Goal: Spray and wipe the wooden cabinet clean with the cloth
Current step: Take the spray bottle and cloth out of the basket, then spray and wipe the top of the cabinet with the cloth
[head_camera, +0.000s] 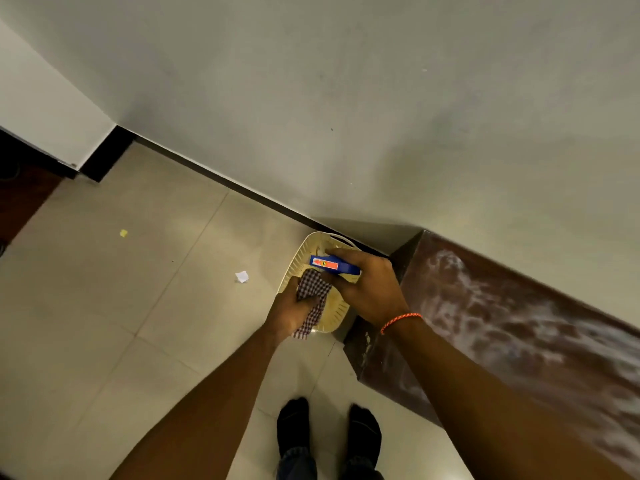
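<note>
My left hand (292, 315) grips a red-and-white checked cloth (313, 296) over a cream plastic basket (337, 322) on the floor. My right hand (372, 291) holds a blue spray bottle (332, 265) with an orange label, lying sideways above the basket. The dark wooden cabinet (512, 327) runs along the wall at the right, its top streaked with white dust or residue. Both hands are left of the cabinet's near end.
Pale tiled floor (138, 306) with two small scraps of paper (242, 276). A dark skirting line (221, 174) runs along the wall. My two feet in dark socks (329, 431) stand below the basket. Dark furniture sits at the far left.
</note>
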